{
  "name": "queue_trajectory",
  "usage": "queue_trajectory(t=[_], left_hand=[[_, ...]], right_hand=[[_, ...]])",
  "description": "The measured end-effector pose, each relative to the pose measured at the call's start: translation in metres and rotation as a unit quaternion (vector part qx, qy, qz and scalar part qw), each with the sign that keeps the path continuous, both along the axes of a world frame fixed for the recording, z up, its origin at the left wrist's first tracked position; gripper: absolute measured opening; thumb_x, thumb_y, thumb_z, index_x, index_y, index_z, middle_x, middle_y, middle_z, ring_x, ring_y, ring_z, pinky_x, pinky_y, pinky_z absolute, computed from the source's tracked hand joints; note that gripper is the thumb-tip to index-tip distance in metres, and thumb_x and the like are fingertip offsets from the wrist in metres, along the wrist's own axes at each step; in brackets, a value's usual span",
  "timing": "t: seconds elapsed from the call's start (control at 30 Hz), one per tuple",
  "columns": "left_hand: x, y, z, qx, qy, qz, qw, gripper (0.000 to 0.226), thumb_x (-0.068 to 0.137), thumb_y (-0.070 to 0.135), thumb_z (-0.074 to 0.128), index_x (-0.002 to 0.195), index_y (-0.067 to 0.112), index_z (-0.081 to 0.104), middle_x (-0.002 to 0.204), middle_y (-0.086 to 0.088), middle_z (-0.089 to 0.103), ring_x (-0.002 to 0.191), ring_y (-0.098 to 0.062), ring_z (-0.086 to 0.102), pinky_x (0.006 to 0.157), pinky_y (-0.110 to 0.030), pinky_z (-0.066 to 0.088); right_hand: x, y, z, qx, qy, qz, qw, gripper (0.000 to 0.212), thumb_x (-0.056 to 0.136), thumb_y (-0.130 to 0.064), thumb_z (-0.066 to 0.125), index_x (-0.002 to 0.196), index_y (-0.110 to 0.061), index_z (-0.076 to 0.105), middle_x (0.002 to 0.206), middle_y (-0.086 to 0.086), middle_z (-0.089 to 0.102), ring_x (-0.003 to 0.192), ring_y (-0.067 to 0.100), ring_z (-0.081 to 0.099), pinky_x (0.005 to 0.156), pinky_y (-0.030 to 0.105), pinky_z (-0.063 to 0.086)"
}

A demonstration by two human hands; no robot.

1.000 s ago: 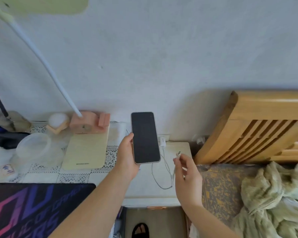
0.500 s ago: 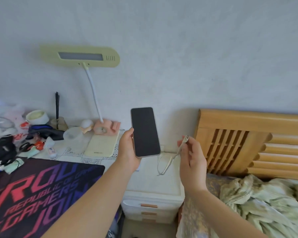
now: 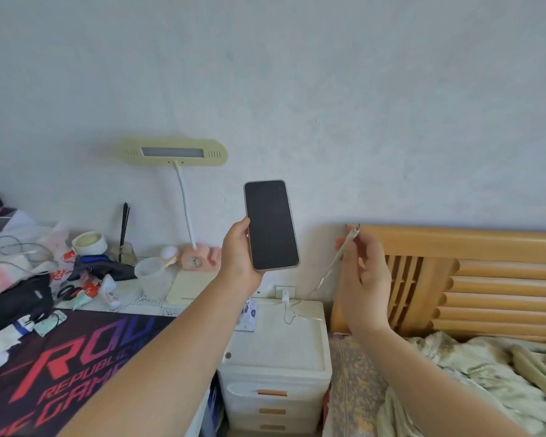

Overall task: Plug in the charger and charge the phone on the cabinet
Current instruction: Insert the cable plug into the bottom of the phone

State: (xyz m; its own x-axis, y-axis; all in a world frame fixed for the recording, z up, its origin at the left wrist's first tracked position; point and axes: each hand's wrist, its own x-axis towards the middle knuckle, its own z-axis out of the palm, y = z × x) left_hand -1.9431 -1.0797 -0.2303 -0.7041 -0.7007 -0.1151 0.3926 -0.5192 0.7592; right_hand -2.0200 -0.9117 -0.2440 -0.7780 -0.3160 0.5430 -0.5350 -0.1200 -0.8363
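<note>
The left hand [image 3: 238, 253] is holding the phone [image 3: 271, 224] upright, fingers clamped along its edge, screen facing the person. The right hand [image 3: 361, 272] is pinching the charging cable [image 3: 334, 263] just below its connector, which is pointing up beyond the fingertips. The connector probably needs turning toward the phone's bottom port, beneath the left fingers.

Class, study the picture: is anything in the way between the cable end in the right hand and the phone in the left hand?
Nothing visible. The phone is upright in the left hand; the cable end is pinched in the right hand beside it, with only open air and bare wall between them.
</note>
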Motion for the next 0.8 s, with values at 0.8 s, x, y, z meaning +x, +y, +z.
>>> queue_trajectory(t=[0.8], left_hand=[[0.038,0.019,0.096,-0.158,0.08,-0.045,0.983,0.019,0.089,0.021,0.048,0.074,0.018,0.058,0.067,-0.002,0.053,0.068,-0.024,0.057,0.067,-0.037,0.047]], right_hand=[[0.086,0.027,0.139,-0.138,0.132,0.032,0.981,0.017,0.093,-0.022,0.052,0.101,-0.037,0.058,0.092,-0.017,0.066,0.081,0.0,0.064,0.066,0.009,0.049]])
